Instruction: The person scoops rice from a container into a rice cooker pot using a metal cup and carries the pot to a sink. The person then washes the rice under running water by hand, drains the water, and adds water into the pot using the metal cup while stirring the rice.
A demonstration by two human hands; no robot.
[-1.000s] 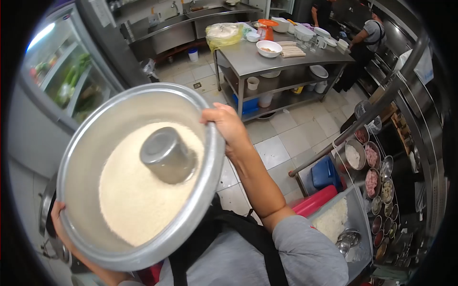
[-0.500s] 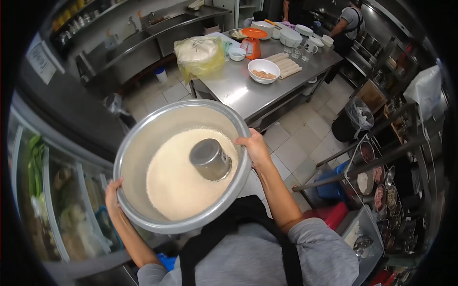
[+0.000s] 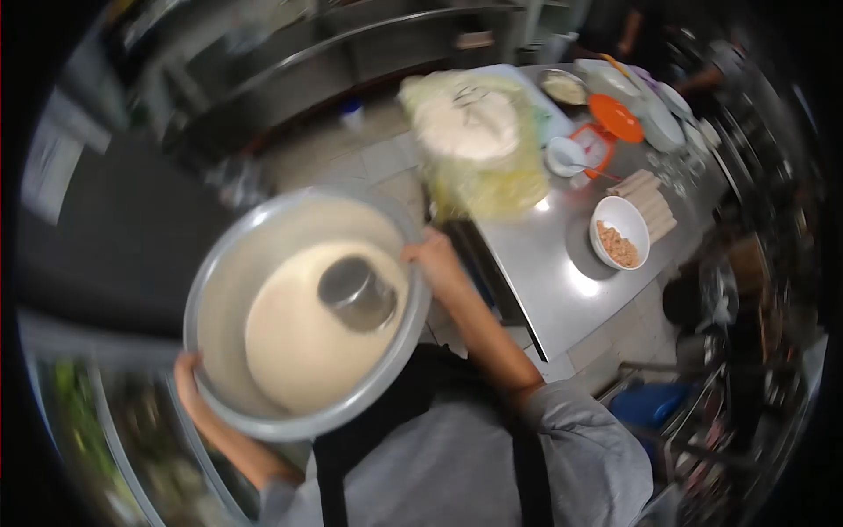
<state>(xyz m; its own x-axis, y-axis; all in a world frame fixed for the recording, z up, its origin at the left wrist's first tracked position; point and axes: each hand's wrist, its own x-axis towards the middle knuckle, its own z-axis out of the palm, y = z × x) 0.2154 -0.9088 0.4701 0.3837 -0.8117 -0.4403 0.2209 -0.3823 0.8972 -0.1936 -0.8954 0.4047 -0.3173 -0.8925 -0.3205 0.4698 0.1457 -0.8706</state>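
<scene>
Held in front of my body is a large grey metal pot (image 3: 219, 263), wide and round. My left hand (image 3: 187, 373) grips its rim at the lower left, and my right hand (image 3: 432, 256) grips the rim on the right side, thumb over the edge. Inside lies a pale, fine-grained mass (image 3: 294, 329) that looks like raw rice. A metal cup (image 3: 356, 292) sits tilted in it, close to the right wall. The fingers under the rim are hidden on both sides.
A steel table (image 3: 544, 281) stands ahead right, bearing a yellow plastic bag (image 3: 492, 189), an orange scale (image 3: 597, 145), a white bowl of chopped food (image 3: 619, 233) and pale rolls (image 3: 645, 204). A glass-fronted fridge (image 3: 105, 422) is at left. Another person (image 3: 724, 66) works at the far right.
My view has swung, so the table now appears closer and further right. The pot has stayed in both hands, shifting slightly left in view. The picture is blurrier.
</scene>
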